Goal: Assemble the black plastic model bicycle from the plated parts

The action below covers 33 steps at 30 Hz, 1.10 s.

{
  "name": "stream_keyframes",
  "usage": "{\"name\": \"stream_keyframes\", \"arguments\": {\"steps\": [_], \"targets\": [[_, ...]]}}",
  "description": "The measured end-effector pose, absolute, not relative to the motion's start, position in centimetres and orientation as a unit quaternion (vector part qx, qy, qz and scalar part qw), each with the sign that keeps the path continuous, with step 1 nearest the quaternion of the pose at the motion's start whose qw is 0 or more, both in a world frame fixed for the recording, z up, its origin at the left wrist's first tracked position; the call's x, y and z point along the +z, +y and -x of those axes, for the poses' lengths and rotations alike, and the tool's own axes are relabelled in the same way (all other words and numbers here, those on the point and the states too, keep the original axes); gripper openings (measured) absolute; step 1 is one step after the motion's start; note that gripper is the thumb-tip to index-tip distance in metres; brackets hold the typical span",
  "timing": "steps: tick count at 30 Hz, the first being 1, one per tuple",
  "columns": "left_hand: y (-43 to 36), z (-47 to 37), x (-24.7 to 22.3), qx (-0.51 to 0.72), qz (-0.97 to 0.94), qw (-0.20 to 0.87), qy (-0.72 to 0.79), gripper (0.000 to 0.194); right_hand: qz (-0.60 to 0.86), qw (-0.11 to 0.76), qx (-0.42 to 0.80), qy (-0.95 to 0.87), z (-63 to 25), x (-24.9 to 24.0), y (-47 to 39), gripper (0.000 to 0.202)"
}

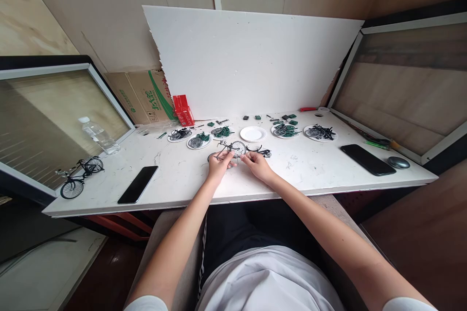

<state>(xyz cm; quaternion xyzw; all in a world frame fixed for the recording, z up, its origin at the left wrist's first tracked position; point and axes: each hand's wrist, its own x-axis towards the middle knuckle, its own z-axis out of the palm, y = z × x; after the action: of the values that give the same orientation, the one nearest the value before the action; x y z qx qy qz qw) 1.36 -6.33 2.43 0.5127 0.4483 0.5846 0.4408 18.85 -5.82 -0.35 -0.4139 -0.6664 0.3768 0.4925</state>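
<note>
A small model bicycle (239, 147) with thin spoked wheels is held just above the white table, in front of my body. My left hand (219, 163) grips its frame between thumb and fingers. At the bicycle's other end, the fingertips of my right hand (258, 164) pinch close to the wheel; a tiny part there is too small to make out. Dark loose bicycle parts (265, 153) lie just behind my right hand. A bare white paper plate (253, 133) sits beyond the bicycle.
Plates of black parts (321, 132), green parts (286, 130) and grey-green parts (199, 141) line the back. An assembled model bicycle (80, 175), a plastic bottle (98, 135) and a phone (137, 184) are left. Another phone (368, 159) and a grey mouse (398, 162) are right.
</note>
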Motion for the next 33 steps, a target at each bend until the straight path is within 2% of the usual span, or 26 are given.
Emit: {"name": "stream_keyframes", "arguments": {"steps": [20,27,33], "targets": [[-6.33,-1.32,2.06,0.530,-0.586,0.442,0.424,0.038,0.450,0.546,0.290,-0.644,-19.01,-0.39,-6.01,0.057],[-6.66,-1.34,2.40,0.533,-0.593,0.440,0.413,0.040,0.433,0.562,0.314,-0.631,-19.00,-0.49,-6.06,0.051],[-6.66,-1.32,2.36,0.534,-0.590,0.442,0.414,0.039,0.399,0.584,0.342,-0.619,-18.96,-0.52,-6.25,0.059]]}}
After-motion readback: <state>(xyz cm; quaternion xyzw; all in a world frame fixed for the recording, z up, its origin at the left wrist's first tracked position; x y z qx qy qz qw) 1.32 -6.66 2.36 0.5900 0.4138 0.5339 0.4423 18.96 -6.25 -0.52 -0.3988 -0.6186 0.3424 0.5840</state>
